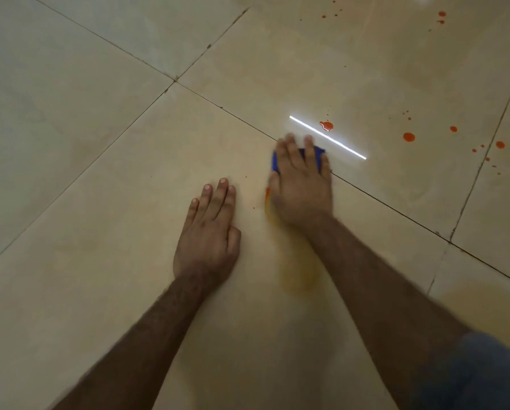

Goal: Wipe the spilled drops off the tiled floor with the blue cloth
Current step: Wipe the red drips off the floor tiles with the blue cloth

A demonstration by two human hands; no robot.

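Fingers (310,149) of my right hand (302,187) lie straight and spread over the cloth (315,152), pressing it flat to the floor (99,143); this grip is an open palm, nothing curled round the fabric. Only a blue edge of the cloth shows past my fingers and beside my thumb. It sits right on a grout line (395,208). A faint orange smear (298,270) trails on the tile under my wrist and forearm. My left hand (209,232) rests flat on the same tile just beside it, fingers straight, holding nothing. Just beyond the cloth lies a red drop (326,125), beside a bright streak of reflected light (327,137). More drops (409,137) are scattered farther to the right and at the far top. No writing or label shows anywhere.
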